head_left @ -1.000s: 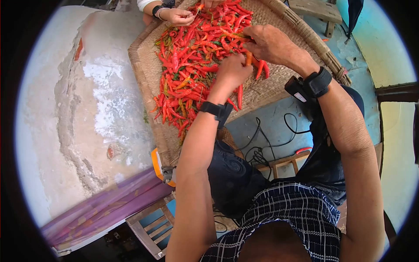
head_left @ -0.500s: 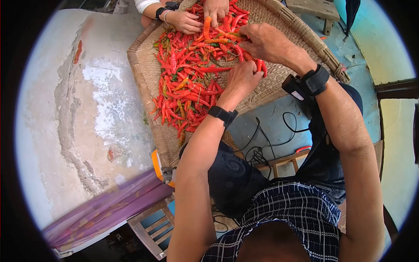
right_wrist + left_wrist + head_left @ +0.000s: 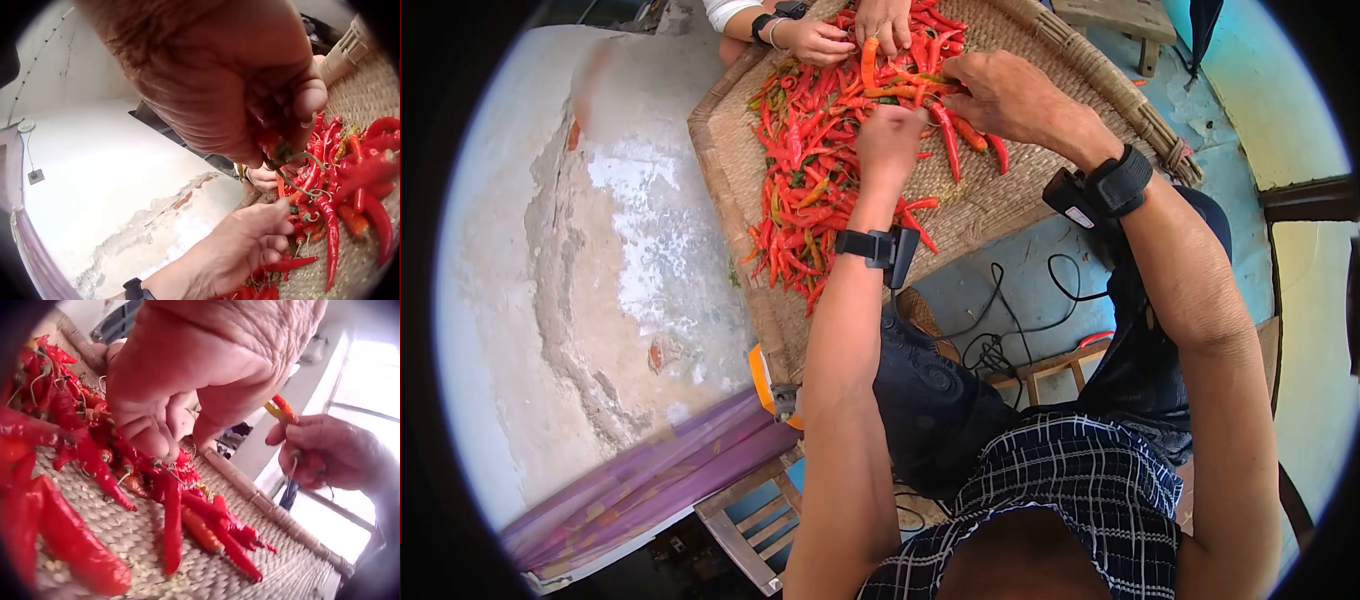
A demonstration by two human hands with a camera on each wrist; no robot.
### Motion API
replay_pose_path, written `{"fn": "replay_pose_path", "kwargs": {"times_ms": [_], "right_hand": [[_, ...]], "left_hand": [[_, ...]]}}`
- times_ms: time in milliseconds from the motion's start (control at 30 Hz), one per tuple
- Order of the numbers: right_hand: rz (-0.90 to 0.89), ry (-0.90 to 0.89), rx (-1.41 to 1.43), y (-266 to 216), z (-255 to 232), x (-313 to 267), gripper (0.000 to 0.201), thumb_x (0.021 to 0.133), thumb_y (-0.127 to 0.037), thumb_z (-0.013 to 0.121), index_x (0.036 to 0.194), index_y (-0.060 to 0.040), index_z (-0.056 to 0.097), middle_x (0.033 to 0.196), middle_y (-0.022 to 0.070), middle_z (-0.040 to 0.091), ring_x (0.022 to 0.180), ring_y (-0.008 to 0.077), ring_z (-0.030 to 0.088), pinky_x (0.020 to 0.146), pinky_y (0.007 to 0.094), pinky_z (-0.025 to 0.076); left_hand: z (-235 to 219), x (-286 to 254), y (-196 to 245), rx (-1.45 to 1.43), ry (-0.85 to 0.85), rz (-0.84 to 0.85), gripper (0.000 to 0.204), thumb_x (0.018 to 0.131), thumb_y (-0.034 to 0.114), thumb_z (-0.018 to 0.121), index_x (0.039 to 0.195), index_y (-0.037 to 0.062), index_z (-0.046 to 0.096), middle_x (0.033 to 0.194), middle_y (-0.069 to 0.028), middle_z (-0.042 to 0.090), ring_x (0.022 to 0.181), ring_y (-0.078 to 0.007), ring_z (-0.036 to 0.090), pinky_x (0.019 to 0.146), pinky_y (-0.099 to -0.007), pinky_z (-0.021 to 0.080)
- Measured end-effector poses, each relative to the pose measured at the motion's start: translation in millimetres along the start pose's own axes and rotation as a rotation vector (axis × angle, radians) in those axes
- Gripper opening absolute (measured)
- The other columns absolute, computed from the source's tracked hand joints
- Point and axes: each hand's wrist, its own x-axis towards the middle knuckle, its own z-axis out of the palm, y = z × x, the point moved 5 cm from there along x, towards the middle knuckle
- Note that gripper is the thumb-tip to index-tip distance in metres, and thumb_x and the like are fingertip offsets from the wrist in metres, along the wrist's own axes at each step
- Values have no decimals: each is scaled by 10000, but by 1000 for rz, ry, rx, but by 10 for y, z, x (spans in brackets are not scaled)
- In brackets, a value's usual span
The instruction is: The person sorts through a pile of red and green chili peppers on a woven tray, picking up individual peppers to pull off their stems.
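A woven tray [image 3: 990, 215] bears a pile of red chili peppers [image 3: 800, 150], with some orange and greenish ones among them. My left hand [image 3: 888, 145] is over the middle of the pile. Its fingers are loosely bent near the stems in the left wrist view, with no pepper between thumb and fingers. To the right, my right hand [image 3: 1020, 98] grips a few chili peppers [image 3: 272, 145] in its curled fingers, their green stems poking out below. An orange-red tip [image 3: 285, 407] shows above that hand in the left wrist view. Several loose peppers [image 3: 945, 140] lie just beneath it.
Across the tray, another person's hands [image 3: 820, 42] work at the pile's far edge. The tray has a raised bound rim [image 3: 1115, 75]. A plastered wall [image 3: 630, 230] stands at left, a wooden stool [image 3: 1115, 18] at far right. Black cables [image 3: 995, 350] lie below the tray.
My left hand swung right to the peppers beside my right hand, then back left over the pile. My right hand stays nearly in place. The other person's hands shifted slightly.
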Motion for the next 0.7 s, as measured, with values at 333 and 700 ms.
{"fn": "replay_pose_path", "kwargs": {"times_ms": [333,700], "right_hand": [[-75,72,1,-4,-12,-7,211,831,-197,630,869,4,579,754,203,597,727,374,601,641,439,476],[10,-13,-12,1,-16,-4,205,808,-198,608,896,-13,603,816,199,633,841,360,632,729,452,506]], "left_hand": [[228,-81,204,366,-289,123,246,793,213,691,856,-12,614,695,-123,641,653,-220,634,571,-325,468],[-315,-185,-59,973,-318,258,358,764,36,621,1112,117,593,1109,-155,539,1061,-321,529,837,-433,475]]}}
